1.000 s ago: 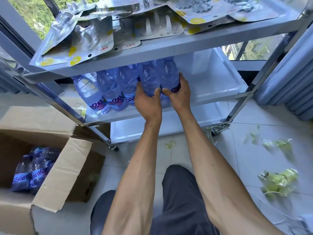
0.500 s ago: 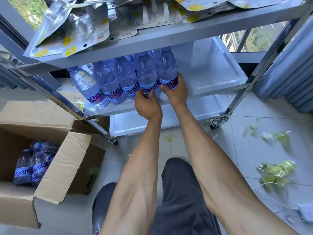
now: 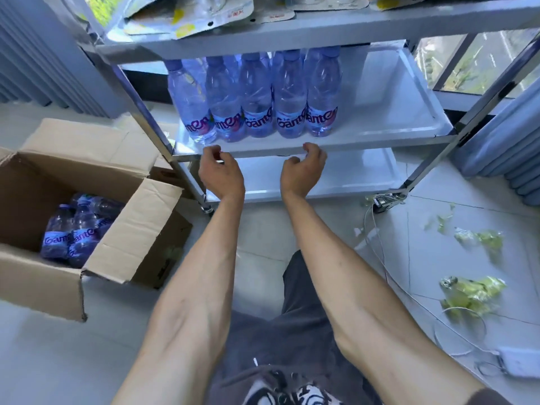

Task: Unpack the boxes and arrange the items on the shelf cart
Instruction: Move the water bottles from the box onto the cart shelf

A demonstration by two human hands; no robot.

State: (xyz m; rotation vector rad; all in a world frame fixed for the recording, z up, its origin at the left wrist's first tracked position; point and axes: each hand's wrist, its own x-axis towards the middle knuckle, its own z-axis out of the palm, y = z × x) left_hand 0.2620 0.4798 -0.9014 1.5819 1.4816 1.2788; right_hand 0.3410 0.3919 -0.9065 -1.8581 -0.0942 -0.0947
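Observation:
Several clear water bottles (image 3: pixel 257 97) with purple labels stand upright in a row on the left half of the metal cart's middle shelf (image 3: pixel 380 133). My left hand (image 3: pixel 222 171) and my right hand (image 3: pixel 304 168) hang just in front of that shelf's front edge, below the bottles, fingers loosely curled and holding nothing. An open cardboard box (image 3: pixel 43 282) sits on the floor at the left with more of the same bottles (image 3: pixel 76 232) lying inside.
Blister-packed items (image 3: pixel 204 13) cover the cart's top shelf. The bottom shelf (image 3: pixel 336 176) is bare. Crumpled green plastic wrap (image 3: pixel 467 293) and a white cable with a charger (image 3: pixel 520 361) lie on the tiled floor at the right. Ribbed radiators flank the cart.
Both hands let go of the rightmost bottles and drew back off the shelf to below its front edge. The view shifted right and down.

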